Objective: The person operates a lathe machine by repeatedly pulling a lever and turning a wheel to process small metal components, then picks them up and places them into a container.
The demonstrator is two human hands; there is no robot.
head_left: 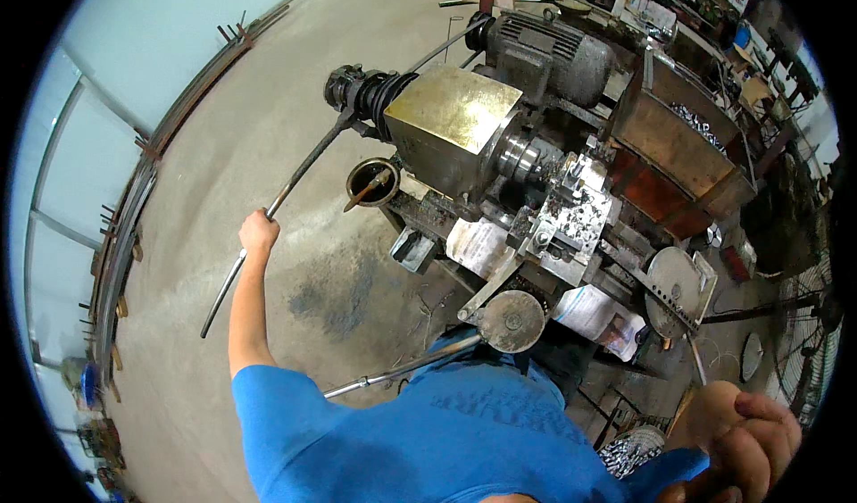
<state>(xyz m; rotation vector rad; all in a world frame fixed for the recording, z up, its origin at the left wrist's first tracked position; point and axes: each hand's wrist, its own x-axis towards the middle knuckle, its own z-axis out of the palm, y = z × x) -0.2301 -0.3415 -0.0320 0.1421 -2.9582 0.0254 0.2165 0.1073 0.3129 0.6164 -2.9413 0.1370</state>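
Note:
My left arm reaches out to the left, and my left hand [259,232] is wrapped round a long metal lever [302,171]. The lever slopes up to the dark pulley end [366,97] of a lathe-like machine and sticks out below my fist. Beside that end is the machine's box-shaped metal housing [455,108], with a round spindle part [520,157] on its right. At the lower right, close to the camera, my right hand [754,440] is raised with its fingers curled. Whatever it may hold is hidden.
A pot [359,174] with a brush stands by the housing. Behind are an electric motor [558,55] and a rusty bin [687,133] of metal pieces. Round handwheels [511,322] and another bar [393,374] lie near my body. Metal bars [143,186] line the left wall.

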